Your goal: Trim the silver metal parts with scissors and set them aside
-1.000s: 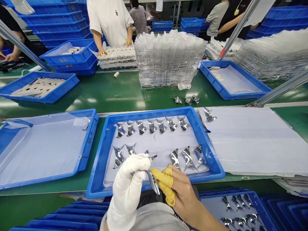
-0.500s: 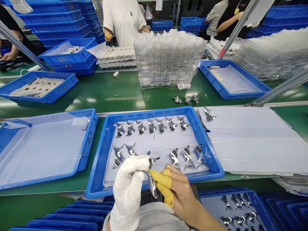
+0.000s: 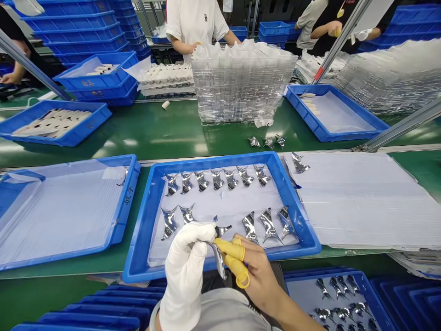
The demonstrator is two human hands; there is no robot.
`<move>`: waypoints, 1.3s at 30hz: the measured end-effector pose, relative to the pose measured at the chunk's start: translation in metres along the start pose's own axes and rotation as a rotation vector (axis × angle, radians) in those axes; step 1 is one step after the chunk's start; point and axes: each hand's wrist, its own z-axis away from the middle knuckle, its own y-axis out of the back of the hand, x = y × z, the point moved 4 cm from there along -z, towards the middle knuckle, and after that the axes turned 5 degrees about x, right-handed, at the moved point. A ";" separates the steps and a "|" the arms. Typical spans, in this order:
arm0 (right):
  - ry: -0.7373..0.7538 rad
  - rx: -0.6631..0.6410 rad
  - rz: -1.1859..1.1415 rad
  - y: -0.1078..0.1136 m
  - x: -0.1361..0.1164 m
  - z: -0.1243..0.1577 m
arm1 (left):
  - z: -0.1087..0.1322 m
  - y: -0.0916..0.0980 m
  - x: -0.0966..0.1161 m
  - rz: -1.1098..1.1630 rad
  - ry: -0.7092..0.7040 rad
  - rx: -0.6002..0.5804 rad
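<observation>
In a white glove, my left hand pinches a shiny curved chrome piece with pointed corners over the front edge of the blue tray. My right hand, with yellow finger cots on some fingers, is closed against the same piece; its fingertips press on the piece's right side. Whether anything small sits between those fingertips I cannot make out. Several similar chrome pieces lie in two rows on white paper in the tray, some of the front row hidden behind my hands.
A paper-lined blue tray stands at the left. To the right lies a stack of white sheets with one chrome piece on it. Stacked clear plastic trays rise behind. Another tray of pieces sits below right. A co-worker stands opposite.
Both my hands have shifted slightly right with the chrome piece, still holding it. Across the bench, the co-worker in white has moved right, arms now behind the clear stack.
</observation>
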 end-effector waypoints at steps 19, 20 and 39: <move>0.198 0.002 0.168 -0.001 -0.005 0.003 | 0.002 0.000 0.003 0.021 0.004 0.002; 0.196 0.014 0.171 -0.001 -0.005 0.003 | 0.003 0.000 0.002 0.022 0.011 0.001; 0.130 0.035 0.216 -0.002 -0.005 0.003 | 0.007 0.001 -0.006 0.012 0.092 0.046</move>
